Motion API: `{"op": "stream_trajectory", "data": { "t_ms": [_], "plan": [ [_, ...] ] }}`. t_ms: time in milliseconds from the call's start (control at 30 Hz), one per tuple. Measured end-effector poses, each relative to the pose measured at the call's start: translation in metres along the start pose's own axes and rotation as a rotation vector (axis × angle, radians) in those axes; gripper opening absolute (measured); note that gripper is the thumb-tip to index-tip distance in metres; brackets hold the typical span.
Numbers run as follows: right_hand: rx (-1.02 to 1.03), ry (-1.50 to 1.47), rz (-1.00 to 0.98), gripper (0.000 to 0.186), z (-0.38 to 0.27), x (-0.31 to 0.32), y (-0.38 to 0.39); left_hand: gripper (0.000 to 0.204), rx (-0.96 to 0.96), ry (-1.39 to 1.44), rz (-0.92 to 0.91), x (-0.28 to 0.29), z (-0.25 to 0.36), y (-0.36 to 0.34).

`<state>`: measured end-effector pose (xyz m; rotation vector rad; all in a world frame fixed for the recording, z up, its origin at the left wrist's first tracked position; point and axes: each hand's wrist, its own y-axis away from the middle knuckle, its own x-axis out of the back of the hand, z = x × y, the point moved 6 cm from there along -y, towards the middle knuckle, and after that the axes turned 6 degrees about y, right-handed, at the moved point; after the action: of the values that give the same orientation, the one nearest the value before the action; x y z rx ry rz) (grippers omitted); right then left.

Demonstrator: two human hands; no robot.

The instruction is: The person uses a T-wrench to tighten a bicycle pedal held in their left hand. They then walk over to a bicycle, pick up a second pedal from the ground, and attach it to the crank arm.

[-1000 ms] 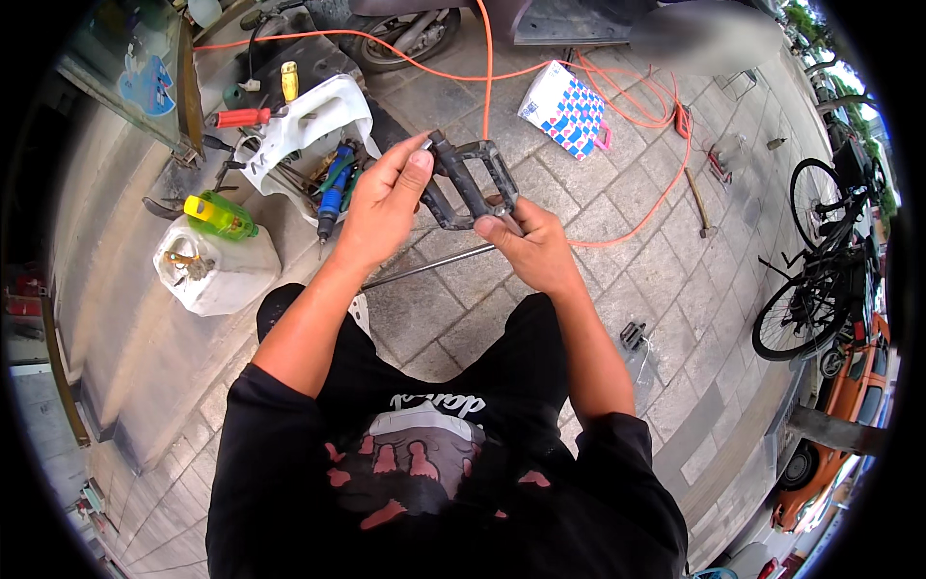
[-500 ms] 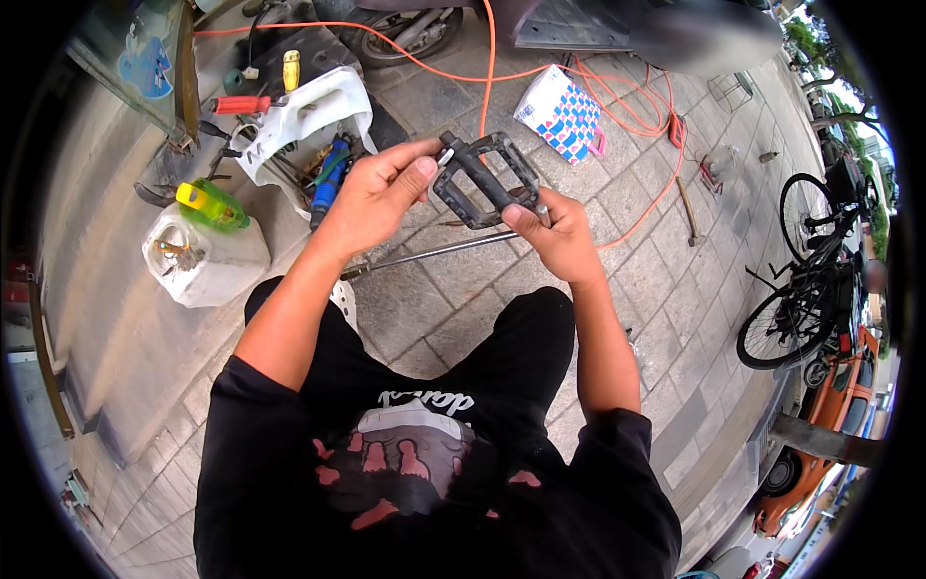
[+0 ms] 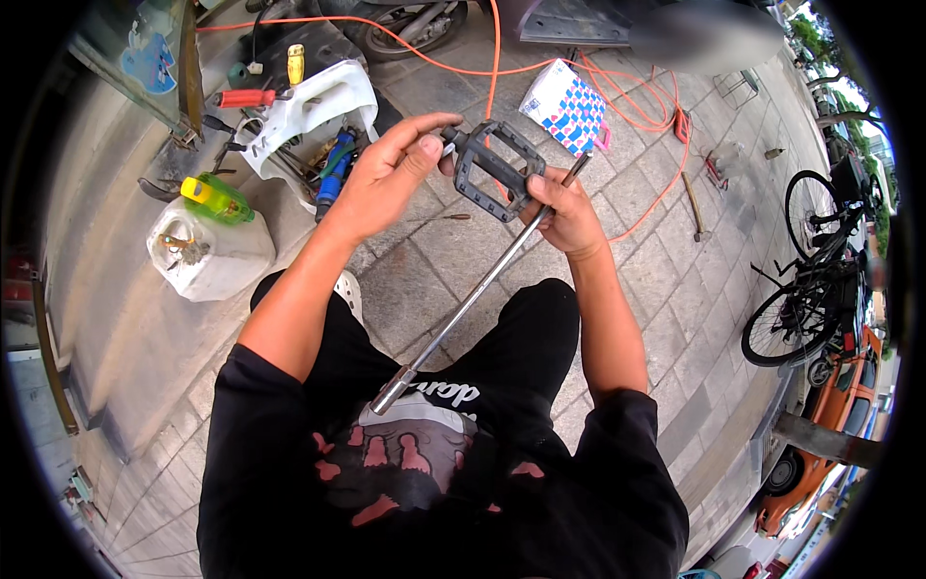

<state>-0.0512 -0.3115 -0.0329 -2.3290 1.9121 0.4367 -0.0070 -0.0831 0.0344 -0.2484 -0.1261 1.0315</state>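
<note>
A black bicycle pedal is held up between my two hands, above the paving. My left hand has its thumb and fingers closed around the axle end of the pedal, which they partly hide. With my right hand I grip the other end of the pedal, thumb on its frame. The same hand holds a long metal rod wrench with a socket on its lower end. The rod slants down to the left, its socket in front of my shirt.
To the left stand a white jug, a green bottle with a yellow cap, and a cut white container with tools. An orange cord crosses the paving near a checkered box. A hammer and bicycles are at right.
The rod in my right hand has swung from nearly level to steeply slanted, its socket end now near my lap. The pedal has tilted and shifted slightly right; my left fingers have straightened somewhat.
</note>
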Motion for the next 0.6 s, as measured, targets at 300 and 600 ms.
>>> {"op": "stream_trajectory", "data": {
  "t_ms": [300, 600],
  "plan": [
    [0.020, 0.355, 0.097, 0.041, -0.010, -0.009, 0.001, 0.030, 0.144, 0.071, 0.110, 0.011, -0.019, 0.000],
    [0.099, 0.583, 0.113, 0.042, -0.017, -0.019, 0.003, 0.047, 0.120, -0.022, 0.087, 0.009, -0.025, 0.000]
  ]
}}
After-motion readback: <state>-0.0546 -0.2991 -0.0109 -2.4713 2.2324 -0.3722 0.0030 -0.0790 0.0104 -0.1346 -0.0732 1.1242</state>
